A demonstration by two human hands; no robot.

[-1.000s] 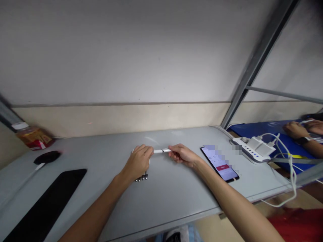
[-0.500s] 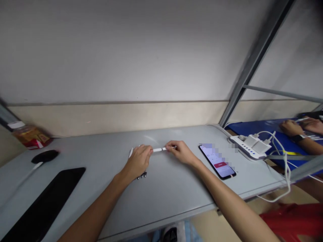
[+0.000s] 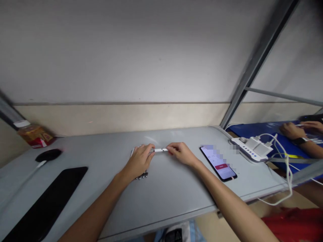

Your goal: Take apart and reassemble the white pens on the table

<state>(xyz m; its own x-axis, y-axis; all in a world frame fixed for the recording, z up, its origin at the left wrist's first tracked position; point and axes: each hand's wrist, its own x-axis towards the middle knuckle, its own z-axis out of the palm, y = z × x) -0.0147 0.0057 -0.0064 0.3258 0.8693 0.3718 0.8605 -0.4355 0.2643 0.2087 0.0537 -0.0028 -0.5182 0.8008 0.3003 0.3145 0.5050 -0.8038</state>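
Observation:
A slim white pen (image 3: 160,150) with a dark mark spans the gap between my hands, just above the grey desk (image 3: 174,198). My left hand (image 3: 139,160) pinches its left end between thumb and fingers. At the other end, the closed fingertips of my right hand (image 3: 182,153) grip the pen, hiding its tip. Beneath my left palm lie several more pens, mostly covered; their shiny metal ends (image 3: 142,175) stick out below the hand.
Right of my hands lies a lit phone (image 3: 219,163), near a white power strip (image 3: 251,151) with plugs and cables. A black mat (image 3: 47,201), a black mouse (image 3: 48,155) and a drink bottle (image 3: 35,136) are leftward. Another person's hands (image 3: 291,130) work over a blue surface at far right.
The view has shifted slightly, moving the surroundings a little to the right. My left fingers have moved slightly on the pen, with the thumb showing more. Both hands still hold it.

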